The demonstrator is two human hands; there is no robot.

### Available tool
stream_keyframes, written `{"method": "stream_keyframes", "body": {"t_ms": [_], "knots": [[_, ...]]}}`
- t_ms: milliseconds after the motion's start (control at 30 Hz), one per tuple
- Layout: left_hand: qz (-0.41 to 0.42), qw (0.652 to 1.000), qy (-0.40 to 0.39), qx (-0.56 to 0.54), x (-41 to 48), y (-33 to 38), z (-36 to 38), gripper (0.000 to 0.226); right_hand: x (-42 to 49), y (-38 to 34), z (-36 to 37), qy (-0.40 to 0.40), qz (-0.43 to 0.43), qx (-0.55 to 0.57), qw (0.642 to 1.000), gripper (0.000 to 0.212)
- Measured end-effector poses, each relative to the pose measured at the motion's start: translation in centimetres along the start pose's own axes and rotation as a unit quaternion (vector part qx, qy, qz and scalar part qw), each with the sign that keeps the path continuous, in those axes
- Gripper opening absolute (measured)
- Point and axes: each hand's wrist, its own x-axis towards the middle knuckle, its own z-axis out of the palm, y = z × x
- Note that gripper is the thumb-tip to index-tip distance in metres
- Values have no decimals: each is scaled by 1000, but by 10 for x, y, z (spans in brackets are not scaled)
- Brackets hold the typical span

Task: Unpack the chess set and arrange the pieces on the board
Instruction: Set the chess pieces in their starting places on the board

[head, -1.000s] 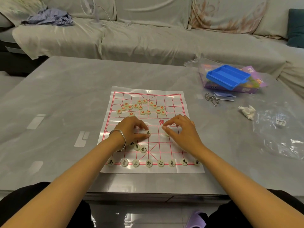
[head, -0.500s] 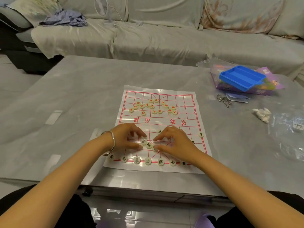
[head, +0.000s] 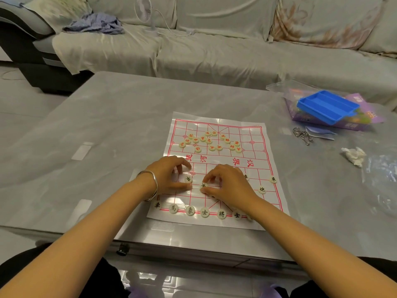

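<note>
On the board [head: 238, 134], left hand [head: 169, 176] and right hand [head: 229, 183] seemingly pinch black pieces [head: 188, 179], now drawn apart.

Both my forearms reach forward side by side, hands low, knuckles up.
My left hand [head: 169, 175] curls thumb and forefinger round a first piece [head: 188, 179]; my right hand [head: 227, 183] pinches a second piece [head: 203, 186] between thumb and forefinger, other fingers arched.

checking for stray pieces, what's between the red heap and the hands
Head view: no pieces, only the printed river band of the board between the red pieces and the left hand and right hand.
</note>
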Motion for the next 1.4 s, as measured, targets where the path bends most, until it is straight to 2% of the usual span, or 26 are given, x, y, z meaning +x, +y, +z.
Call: {"method": "stream_keyframes", "body": {"t_ms": [100, 233, 367, 467, 600, 700, 933, 1133, 1400], "knots": [[24, 999, -29, -30, 1, -7, -6, 42, 4, 2, 0, -5, 1, -14, 1000, 27], [19, 998, 5, -59, 7, -11, 0, 24, 5, 1, -1, 8, 17, -29, 999, 35], [-6, 999, 31, -43, 14, -8, 9, 35, 6, -2, 0, 16, 27, -43, 999, 33], [-11, 998, -9, -56, 17, -7, 2, 38, 6, -2, -2, 14, 25, -36, 999, 30], [11, 996, -49, -77, 19, -12, -6, 30, 6, -3, -6, -8, 20, -46, 999, 30], [11, 995, -21, -96, 20, -13, -1, 24, 7, -3, -7, -18, 21, -47, 999, 32], [-21, 992, 41, -117, 21, -10, 11, 29, 4, -2, -8, 5, 20, -41, 999, 33], [-5, 992, 13, -128, 20, -12, 6, 29, 5, -1, -8, 19, 27, -41, 999, 32], [-8, 990, 31, -136, 19, -9, 7, 23, 6, 0, -4, 31, 29, -55, 998, 31]]}}
